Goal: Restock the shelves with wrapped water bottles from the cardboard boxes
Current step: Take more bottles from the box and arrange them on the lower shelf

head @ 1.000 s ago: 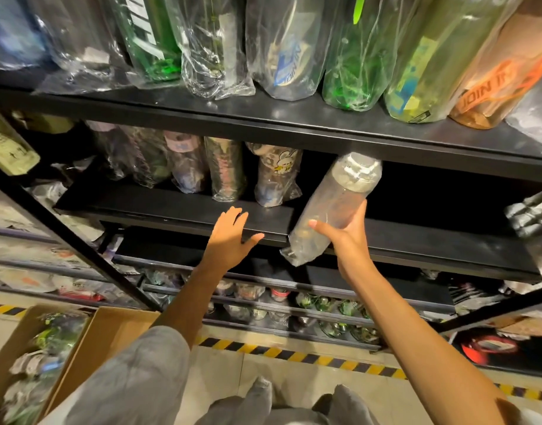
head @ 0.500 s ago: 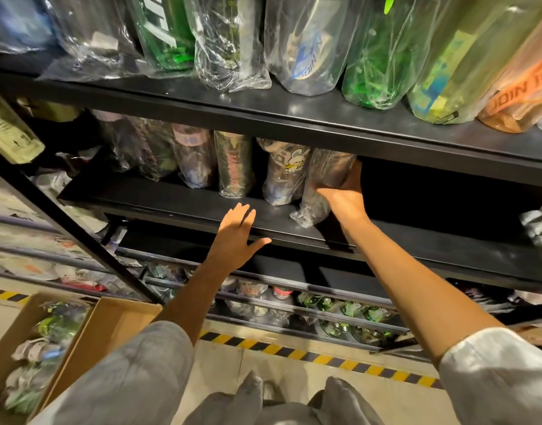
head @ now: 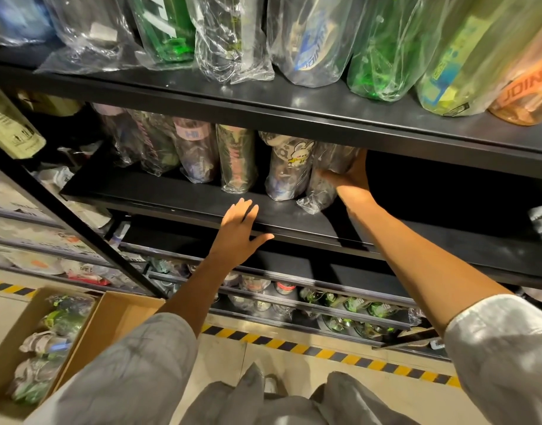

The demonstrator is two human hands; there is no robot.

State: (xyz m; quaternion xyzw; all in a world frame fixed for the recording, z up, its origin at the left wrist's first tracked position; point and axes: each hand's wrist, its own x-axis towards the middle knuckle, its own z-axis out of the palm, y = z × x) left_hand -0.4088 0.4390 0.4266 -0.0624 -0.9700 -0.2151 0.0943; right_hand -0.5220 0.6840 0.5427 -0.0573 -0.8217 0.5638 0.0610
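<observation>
My right hand (head: 352, 179) reaches into the middle shelf (head: 177, 200) and grips a clear wrapped water bottle (head: 324, 176), which stands at the right end of a row of several wrapped bottles (head: 236, 157). Its top is hidden under the shelf above. My left hand (head: 239, 231) lies flat with spread fingers on the front edge of the same shelf and holds nothing. At the lower left, an open cardboard box (head: 15, 348) on the floor holds several more wrapped bottles (head: 49, 342).
The top shelf (head: 294, 105) carries several large wrapped bottles, green, clear and orange. A lower rack (head: 324, 305) holds more bottles. The middle shelf is dark to the right of my right hand. A second cardboard box (head: 116, 311) and yellow-black floor tape (head: 324, 351) lie below.
My right hand has carried the clear bottle from in front of the shelf into the row and stood it there. My left hand has stayed on the shelf edge.
</observation>
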